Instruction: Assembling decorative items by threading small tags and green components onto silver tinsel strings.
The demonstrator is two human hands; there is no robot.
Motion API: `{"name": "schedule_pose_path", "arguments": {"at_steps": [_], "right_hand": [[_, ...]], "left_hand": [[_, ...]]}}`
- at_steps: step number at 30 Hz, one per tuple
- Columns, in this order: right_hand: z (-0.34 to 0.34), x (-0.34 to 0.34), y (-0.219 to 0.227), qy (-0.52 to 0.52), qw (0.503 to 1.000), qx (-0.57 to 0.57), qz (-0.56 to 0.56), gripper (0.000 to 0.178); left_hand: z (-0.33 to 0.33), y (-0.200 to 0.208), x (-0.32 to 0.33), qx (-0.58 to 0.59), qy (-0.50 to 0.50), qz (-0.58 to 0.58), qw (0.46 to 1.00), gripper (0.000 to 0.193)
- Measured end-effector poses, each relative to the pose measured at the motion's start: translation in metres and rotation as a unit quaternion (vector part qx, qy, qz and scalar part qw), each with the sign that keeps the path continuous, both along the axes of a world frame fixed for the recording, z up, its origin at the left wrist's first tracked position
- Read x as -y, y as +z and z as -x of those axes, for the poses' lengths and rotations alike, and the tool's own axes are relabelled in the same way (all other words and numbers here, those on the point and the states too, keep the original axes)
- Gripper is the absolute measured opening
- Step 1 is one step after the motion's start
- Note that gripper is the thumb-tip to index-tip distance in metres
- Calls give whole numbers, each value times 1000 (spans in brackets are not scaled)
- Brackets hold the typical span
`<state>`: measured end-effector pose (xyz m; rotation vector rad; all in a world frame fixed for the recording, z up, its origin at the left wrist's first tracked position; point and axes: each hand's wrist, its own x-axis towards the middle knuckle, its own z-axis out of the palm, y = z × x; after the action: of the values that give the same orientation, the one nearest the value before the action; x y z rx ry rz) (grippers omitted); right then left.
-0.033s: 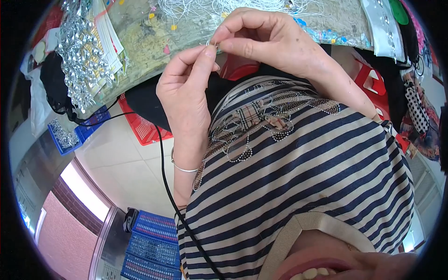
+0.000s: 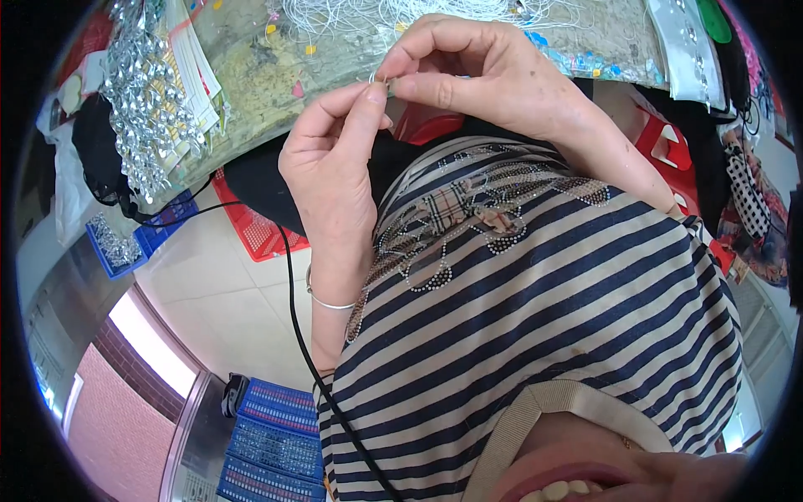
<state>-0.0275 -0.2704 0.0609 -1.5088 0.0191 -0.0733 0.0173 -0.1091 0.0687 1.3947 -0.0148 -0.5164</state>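
Observation:
Above the table's near edge, my two hands meet fingertip to fingertip. My left hand point(image 2: 335, 180) is closed, thumb and forefinger pinching a thin white cord point(image 2: 372, 77) that forms a tiny loop. From the right, my right hand point(image 2: 502, 79) comes in, also closed, its thumb and forefinger pinched at the same cord. What else lies between the fingertips is too small to make out. Beyond the hands, a loose tangle of white cords point(image 2: 360, 15) lies on the worn grey-green table point(image 2: 251, 75).
Strings of glassy beads point(image 2: 150, 117) hang over the table's left end beside paper strips point(image 2: 196, 63). A blue tray point(image 2: 125, 269) of shiny pieces and a red basket point(image 2: 255, 230) sit below. A black cable point(image 2: 293, 309) runs down past my left arm. White strips point(image 2: 686, 50) lie right.

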Motion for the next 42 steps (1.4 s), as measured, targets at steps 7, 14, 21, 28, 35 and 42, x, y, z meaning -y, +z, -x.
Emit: {"name": "schedule_pose_path", "arguments": {"at_steps": [7,14,21,28,35,42], "right_hand": [[6,0,-3,7,997,-68,30,12],[12,-3,-2,4,997,-76,-21,12],[8,2,3,24,991,-91,-99,16],[0,-7,12,50,953,-155,-255,15],[-10,65,30,-103,969,-51,-219,11],[-9,41,23,-35,971,-90,-221,16]], "left_hand": [[8,-1,-4,28,-29,-28,999,9],[12,2,-6,-13,-34,-36,999,12],[6,3,-9,-49,-87,-49,994,14],[4,2,-24,-40,-147,-36,988,11],[4,-15,-56,-87,-140,-28,986,10],[12,-25,-52,-124,-219,-8,968,18]]}}
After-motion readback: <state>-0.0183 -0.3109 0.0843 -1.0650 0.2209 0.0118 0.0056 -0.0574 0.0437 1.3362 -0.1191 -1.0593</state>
